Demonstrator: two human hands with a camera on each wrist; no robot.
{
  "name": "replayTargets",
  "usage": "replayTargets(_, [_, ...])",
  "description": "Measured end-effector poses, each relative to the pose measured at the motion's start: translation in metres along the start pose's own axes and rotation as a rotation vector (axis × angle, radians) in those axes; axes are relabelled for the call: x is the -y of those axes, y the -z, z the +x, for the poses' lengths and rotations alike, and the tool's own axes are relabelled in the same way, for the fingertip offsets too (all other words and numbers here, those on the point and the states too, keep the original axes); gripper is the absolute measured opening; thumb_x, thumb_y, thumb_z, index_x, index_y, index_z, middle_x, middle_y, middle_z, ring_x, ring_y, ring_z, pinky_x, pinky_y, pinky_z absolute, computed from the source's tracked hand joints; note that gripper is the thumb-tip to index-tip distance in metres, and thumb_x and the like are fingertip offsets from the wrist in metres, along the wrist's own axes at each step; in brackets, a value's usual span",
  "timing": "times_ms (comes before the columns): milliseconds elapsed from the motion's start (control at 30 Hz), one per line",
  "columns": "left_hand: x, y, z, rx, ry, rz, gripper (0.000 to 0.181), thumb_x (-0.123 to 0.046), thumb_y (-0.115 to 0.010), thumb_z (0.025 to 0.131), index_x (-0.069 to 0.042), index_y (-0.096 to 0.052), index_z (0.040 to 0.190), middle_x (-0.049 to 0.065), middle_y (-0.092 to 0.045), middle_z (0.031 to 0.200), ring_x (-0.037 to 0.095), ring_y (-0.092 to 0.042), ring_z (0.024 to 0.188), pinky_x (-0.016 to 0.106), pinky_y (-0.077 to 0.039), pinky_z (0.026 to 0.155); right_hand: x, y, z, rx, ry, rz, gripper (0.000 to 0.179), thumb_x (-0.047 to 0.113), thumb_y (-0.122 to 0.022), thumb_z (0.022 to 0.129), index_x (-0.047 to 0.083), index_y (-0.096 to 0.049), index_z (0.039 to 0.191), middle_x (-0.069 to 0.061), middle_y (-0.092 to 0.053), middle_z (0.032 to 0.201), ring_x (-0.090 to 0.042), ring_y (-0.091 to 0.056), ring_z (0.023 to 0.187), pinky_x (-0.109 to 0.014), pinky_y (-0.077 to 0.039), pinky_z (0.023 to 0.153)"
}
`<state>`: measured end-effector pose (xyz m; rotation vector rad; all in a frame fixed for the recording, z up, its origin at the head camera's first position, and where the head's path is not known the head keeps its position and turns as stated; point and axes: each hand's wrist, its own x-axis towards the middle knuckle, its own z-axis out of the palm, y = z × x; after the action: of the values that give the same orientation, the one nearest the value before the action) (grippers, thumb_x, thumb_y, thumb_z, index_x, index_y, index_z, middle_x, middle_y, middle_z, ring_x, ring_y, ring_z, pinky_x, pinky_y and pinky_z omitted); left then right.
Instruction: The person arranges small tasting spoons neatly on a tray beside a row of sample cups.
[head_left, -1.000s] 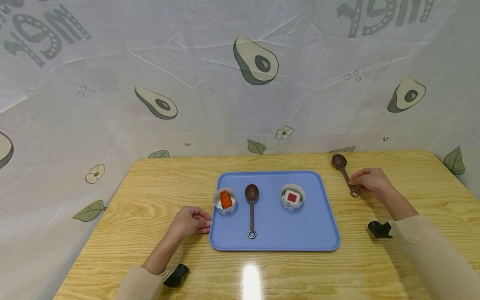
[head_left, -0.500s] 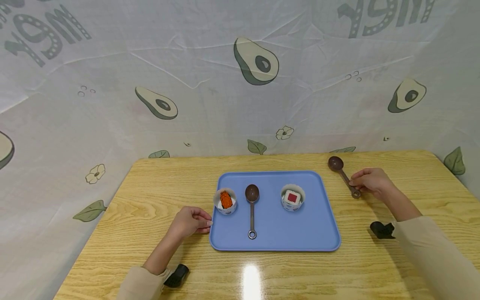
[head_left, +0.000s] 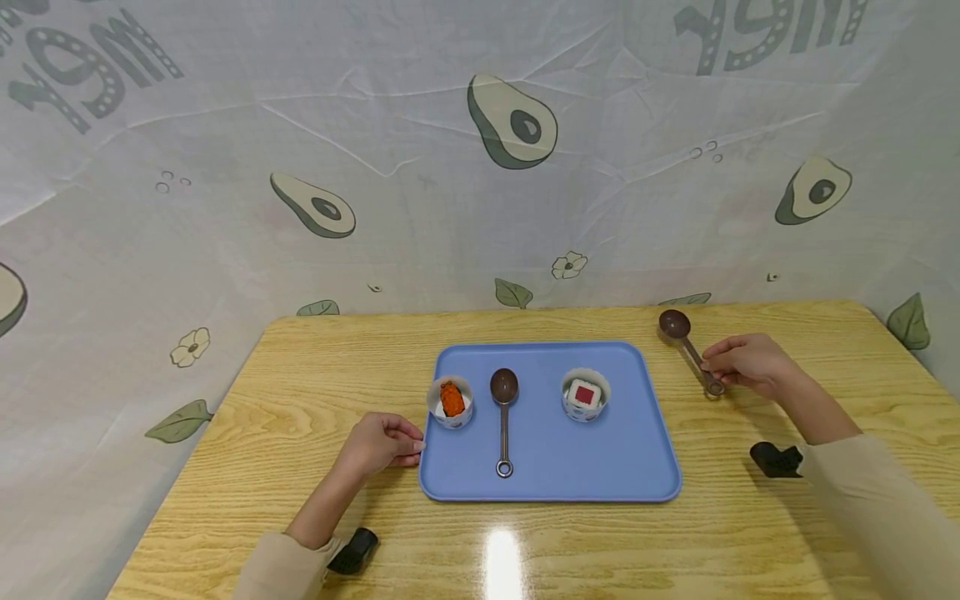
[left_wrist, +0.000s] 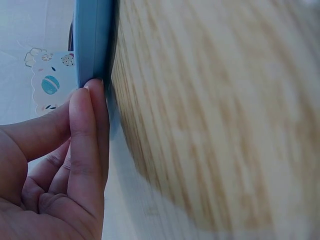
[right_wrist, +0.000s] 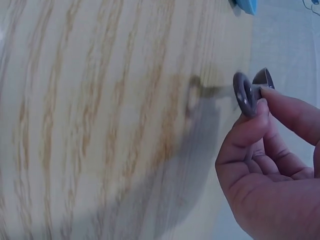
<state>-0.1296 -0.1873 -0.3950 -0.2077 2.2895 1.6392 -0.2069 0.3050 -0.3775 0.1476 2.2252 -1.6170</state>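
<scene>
My left hand (head_left: 378,444) pinches the left edge of a blue tray (head_left: 600,467), thumb and fingertips right at its rim (left_wrist: 92,45). On the tray lie a white patterned paper cup (head_left: 449,423) with an orange-topped sushi piece (head_left: 452,399), a brown scoop (head_left: 504,386) with a ring-ended handle, and a second cup (head_left: 582,413) holding a white sushi piece (head_left: 585,393) with a red centre. Right of the tray, my right hand (head_left: 750,364) pinches a matching brown scoop (head_left: 675,324) near its ring (right_wrist: 242,95). Its shadow falls apart from it on the wood.
All this is on a light wooden table (head_left: 337,358). Behind it hangs a pale cloth (head_left: 420,208) with avocado prints. A black wrist strap piece (head_left: 352,552) shows by the left sleeve, and another (head_left: 776,460) by the right.
The right-hand scoop has tilted and risen a little, its shadow now showing beneath. The right forearm has shifted slightly right. Left hand, tray and its contents stay put.
</scene>
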Motion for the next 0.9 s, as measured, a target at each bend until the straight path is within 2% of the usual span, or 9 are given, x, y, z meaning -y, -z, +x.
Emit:
replayTargets(300, [-0.002, 0.001, -0.002, 0.019, -0.004, -0.004, 0.010, 0.014, -0.060, 0.080, 0.016, -0.059, 0.090, 0.011, -0.059, 0.067, 0.016, -0.062, 0.060, 0.030, -0.058, 0.062, 0.005, 0.004, -0.005, 0.048, -0.006, 0.031, 0.013, 0.000, -0.051, 0.091, -0.005, -0.055, 0.101, -0.003, -0.058, 0.080, -0.011, -0.055, 0.067, -0.022, -0.053, 0.061])
replayTargets(667, [0.002, 0.001, 0.001, 0.013, -0.009, -0.010, 0.008, 0.015, -0.059, 0.081, 0.015, -0.059, 0.089, 0.011, -0.060, 0.066, 0.017, -0.062, 0.061, 0.030, -0.058, 0.062, 0.012, -0.001, -0.010, 0.076, 0.043, 0.018, 0.016, -0.001, -0.053, 0.089, -0.009, -0.052, 0.103, -0.004, -0.058, 0.078, -0.011, -0.056, 0.067, -0.025, -0.054, 0.064])
replayTargets(900, [0.003, 0.000, 0.001, 0.015, -0.013, -0.011, 0.008, 0.015, -0.059, 0.081, 0.016, -0.059, 0.089, 0.011, -0.059, 0.066, 0.017, -0.062, 0.060, 0.030, -0.058, 0.061, 0.018, -0.006, -0.013, 0.110, 0.051, 0.054, 0.011, -0.002, -0.051, 0.090, -0.004, -0.055, 0.100, -0.004, -0.058, 0.079, -0.012, -0.056, 0.068, -0.025, -0.054, 0.064])
